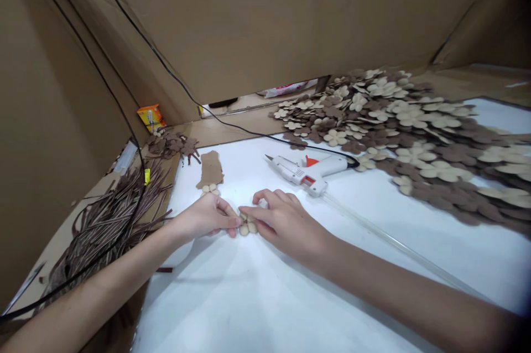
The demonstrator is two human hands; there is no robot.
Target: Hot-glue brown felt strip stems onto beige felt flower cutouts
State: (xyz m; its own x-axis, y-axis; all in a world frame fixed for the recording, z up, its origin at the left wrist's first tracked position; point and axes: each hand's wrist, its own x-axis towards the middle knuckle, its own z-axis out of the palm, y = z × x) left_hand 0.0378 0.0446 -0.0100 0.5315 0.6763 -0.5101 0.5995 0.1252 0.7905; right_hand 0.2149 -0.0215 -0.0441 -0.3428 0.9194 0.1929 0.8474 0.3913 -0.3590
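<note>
A small cream felt flower (pixel 248 225) lies on the white board (pixel 232 309), pinched from both sides. My left hand (pixel 204 218) grips its left edge with the fingertips. My right hand (pixel 282 220) presses in from the right, with its fingers over the top of the flower. Part of the flower is hidden by these fingers. A white hot glue gun (pixel 309 171) with an orange trigger guard lies on its side just beyond my right hand, touching neither hand. A long transparent rod (pixel 398 245) runs from it toward the lower right.
A large heap of cream and brown felt flowers (pixel 402 137) covers the far right. Nearer the left are a brown felt strip (pixel 210 170), a small flower (pixel 210 189), brown felt pieces (pixel 174 147) and a bundle of brown strips (pixel 112 220). Cardboard walls surround the board; a black cable (pixel 199 101) crosses.
</note>
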